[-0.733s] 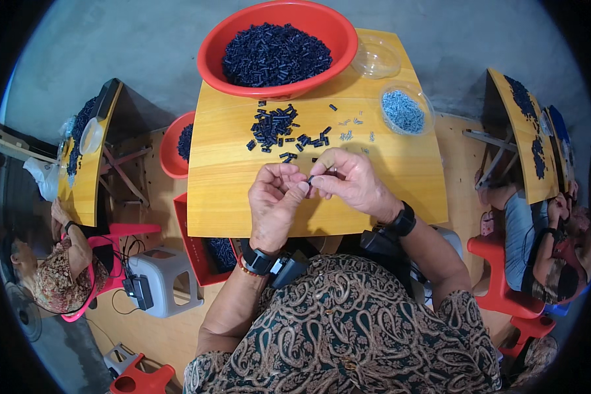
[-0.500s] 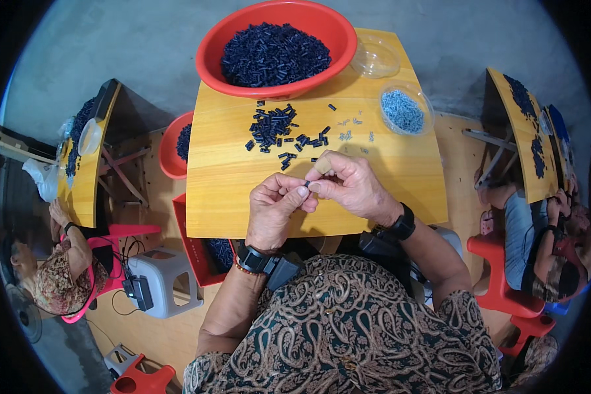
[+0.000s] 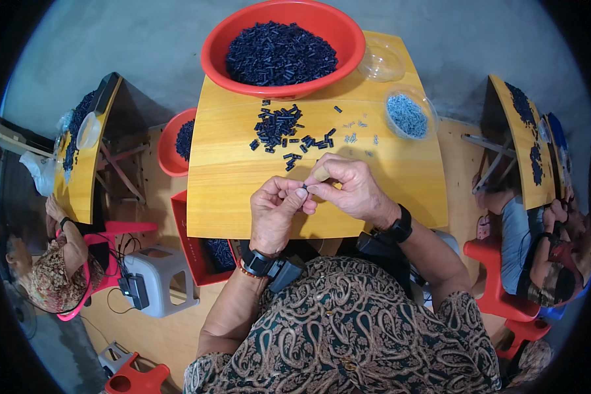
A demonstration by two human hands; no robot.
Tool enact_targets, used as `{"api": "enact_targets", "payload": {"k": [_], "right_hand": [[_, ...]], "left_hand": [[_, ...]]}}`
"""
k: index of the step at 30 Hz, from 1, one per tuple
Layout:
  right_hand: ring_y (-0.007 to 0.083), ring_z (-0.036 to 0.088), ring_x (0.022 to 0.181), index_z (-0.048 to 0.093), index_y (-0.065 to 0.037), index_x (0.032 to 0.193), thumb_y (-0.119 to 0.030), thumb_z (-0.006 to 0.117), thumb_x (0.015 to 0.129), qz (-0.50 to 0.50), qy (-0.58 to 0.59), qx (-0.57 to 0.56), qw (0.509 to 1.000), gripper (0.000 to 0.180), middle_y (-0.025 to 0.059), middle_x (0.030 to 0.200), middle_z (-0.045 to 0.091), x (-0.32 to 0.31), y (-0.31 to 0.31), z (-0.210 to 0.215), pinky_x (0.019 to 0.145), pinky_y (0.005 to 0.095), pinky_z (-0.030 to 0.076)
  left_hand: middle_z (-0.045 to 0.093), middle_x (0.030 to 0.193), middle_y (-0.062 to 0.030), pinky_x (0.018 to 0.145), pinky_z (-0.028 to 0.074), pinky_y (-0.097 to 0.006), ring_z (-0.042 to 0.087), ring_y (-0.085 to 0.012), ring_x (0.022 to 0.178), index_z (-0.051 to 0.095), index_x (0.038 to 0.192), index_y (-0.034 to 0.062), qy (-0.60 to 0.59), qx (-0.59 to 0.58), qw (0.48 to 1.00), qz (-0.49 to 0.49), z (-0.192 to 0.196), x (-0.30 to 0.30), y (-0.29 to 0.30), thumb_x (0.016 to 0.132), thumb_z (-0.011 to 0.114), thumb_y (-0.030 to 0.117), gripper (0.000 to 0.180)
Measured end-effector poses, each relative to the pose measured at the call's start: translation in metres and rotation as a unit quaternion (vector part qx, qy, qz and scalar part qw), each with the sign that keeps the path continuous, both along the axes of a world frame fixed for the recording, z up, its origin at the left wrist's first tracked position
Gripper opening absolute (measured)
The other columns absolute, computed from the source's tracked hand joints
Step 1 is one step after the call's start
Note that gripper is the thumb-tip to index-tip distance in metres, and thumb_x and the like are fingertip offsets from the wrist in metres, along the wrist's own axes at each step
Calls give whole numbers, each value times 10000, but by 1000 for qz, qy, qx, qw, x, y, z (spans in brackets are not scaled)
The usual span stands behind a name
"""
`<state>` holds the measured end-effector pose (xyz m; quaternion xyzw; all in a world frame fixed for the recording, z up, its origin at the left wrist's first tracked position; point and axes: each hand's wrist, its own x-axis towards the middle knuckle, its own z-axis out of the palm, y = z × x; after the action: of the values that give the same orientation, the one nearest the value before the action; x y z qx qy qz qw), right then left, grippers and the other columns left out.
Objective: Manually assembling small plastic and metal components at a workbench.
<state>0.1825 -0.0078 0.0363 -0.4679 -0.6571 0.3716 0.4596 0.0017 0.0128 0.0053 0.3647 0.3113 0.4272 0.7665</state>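
Note:
Over the near part of the yellow table, my left hand [image 3: 273,211] pinches a small black piece [image 3: 305,187] between thumb and fingers. My right hand [image 3: 356,190] meets it from the right, thumb and forefinger closed at the piece's end; whatever they hold is too small to make out. A tan band covers one right fingertip. Just beyond lies a loose pile of short black tubular pieces [image 3: 279,125], several strewn toward my hands. To their right are a few tiny silvery parts [image 3: 352,138], and a clear tub [image 3: 410,113] full of similar metal parts.
A large red basin [image 3: 210,56] heaped with black pieces stands at the table's [image 3: 223,197] far edge, beside a clear lid [image 3: 382,62]. On the floor at left are another red basin [image 3: 167,148] and a red crate [image 3: 189,246]. People sit at tables on both sides.
The view has shifted slightly. My hands stay together at the black piece; the right fingers have tipped a little around its end.

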Motion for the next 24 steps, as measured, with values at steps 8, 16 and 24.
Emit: {"api": "enact_targets", "payload": {"k": [8, 16, 24], "right_hand": [[146, 598, 758, 684, 0, 867, 4, 658, 838, 67, 32, -38, 996, 40, 71, 781, 593, -9, 9, -12, 665, 290, 489], [274, 598, 739, 681, -8, 924, -4, 615, 820, -39, -195, 63, 978, 123, 116, 795, 568, -15, 77, -14, 654, 361, 477], [369, 608, 769, 612, 9, 717, -41, 551, 808, 15, -354, 60, 933, 120, 167, 811, 561, -39, 103, -16, 682, 474, 477]], "left_hand": [[670, 809, -103, 668, 550, -280, 647, -157, 683, 578, 953, -12, 63, 51, 996, 38, -13, -5, -4, 921, 602, 3, 43], [623, 859, -65, 671, 532, -261, 606, -127, 710, 568, 1052, -9, 93, 75, 976, 180, -23, -18, 10, 933, 601, 38, 132], [622, 861, -61, 694, 531, -257, 607, -124, 713, 569, 1056, -13, 71, 87, 976, 188, -29, -23, 9, 940, 592, 40, 131]]}}
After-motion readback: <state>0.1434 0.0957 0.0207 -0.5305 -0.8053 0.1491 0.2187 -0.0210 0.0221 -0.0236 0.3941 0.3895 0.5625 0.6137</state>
